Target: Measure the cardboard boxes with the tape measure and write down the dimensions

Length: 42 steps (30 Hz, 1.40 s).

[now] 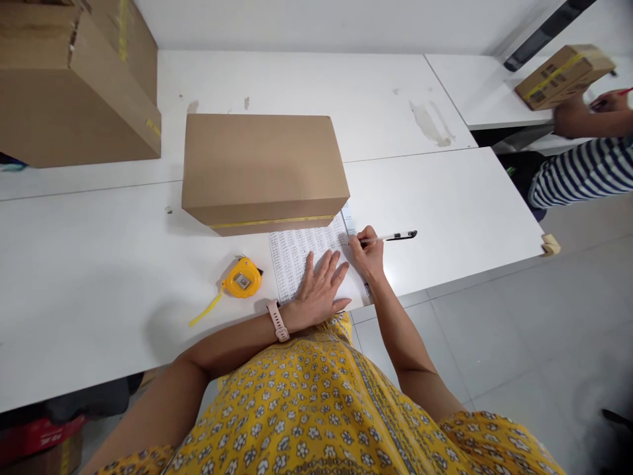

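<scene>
**Grips pen (pixel 404 235) at printed sheet (pixel 291 254), front edge of worktop (pixel 435 211)**

Holds the pen between closed fingers of the right hand (pixel 368 257), at the sheet's right side. Cannot confirm contact of tip with paper. Lays the left hand (pixel 319 290) flat on the sheet near the front edge, fingers open and slightly spread. Wears a pink watch (pixel 278 321) on the left wrist. Has a cardboard box (pixel 262 161) just beyond the hands, hiding the sheet's far part. Has a yellow tape measure (pixel 243 278) left of the sheet, tape partly out. Notes a larger carton (pixel 99 112) toward the back edge, at left. Notes a co-worker in striped clothing (pixel 583 173) past the right edge.
</scene>
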Motion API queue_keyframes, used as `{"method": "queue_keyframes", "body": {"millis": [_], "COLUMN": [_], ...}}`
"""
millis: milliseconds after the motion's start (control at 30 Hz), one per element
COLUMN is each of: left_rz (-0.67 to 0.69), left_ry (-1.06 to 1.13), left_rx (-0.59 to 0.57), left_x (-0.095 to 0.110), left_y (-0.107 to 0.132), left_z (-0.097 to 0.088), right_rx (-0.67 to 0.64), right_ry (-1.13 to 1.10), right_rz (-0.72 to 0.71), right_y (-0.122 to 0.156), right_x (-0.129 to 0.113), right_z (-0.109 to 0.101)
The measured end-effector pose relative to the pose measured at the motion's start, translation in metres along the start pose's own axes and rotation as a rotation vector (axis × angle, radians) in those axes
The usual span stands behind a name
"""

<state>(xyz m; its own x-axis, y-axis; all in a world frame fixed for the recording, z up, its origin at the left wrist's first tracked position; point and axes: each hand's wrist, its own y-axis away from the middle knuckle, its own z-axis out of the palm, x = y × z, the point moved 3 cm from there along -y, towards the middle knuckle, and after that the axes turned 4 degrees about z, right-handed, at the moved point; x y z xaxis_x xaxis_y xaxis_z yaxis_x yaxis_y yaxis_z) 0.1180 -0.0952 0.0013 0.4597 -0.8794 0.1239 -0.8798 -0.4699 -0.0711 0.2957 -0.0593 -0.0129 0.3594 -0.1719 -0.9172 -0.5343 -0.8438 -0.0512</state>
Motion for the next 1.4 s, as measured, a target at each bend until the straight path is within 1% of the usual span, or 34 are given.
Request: {"method": "queue_keyframes", "body": {"millis": [133, 267, 433, 600, 1167, 1233, 1333, 1400], "left_rz": [-0.005, -0.005, -0.004, -0.001, -0.002, -0.006, -0.01, -0.006], "left_ry": [0.011, 0.016, 0.008, 0.006, 0.003, 0.012, 0.024, 0.029], "left_rx": [-0.005, 0.0, 0.003, 0.012, -0.028, -0.031, -0.029, -0.017], "left_x": [-0.0001, -0.0006, -0.0007, -0.0004, -0.0001, -0.0003, -0.0007, -0.0008], "left_y": [-0.0004, -0.0004, -0.0004, -0.0001, -0.0012, -0.0016, -0.0015, -0.001], "left_z": [0.001, 0.002, 0.0022, 0.0017, -0.0004, -0.0008, 0.0008, 0.0035], "right_rx": [0.021, 0.001, 0.023, 0.016, 0.021, 0.038, 0.122, 0.148], "right_ry": [-0.002, 0.002, 0.004, 0.024, 0.009, 0.0, -0.047, -0.056], "right_rz": [0.0, 0.021, 0.007, 0.018, 0.018, 0.006, -0.026, -0.041], "right_y": [-0.0002, -0.0006, -0.0005, -0.0009, -0.0012, -0.0012, -0.0021, -0.0035], "right_x": [-0.0025, -0.0016, -0.002, -0.0026, -0.0014, -0.0005, 0.002, 0.0038], "right_z": [-0.0011, -0.0007, -0.0014, -0.0014, -0.0014, -0.0015, -0.0033, -0.0038]}}
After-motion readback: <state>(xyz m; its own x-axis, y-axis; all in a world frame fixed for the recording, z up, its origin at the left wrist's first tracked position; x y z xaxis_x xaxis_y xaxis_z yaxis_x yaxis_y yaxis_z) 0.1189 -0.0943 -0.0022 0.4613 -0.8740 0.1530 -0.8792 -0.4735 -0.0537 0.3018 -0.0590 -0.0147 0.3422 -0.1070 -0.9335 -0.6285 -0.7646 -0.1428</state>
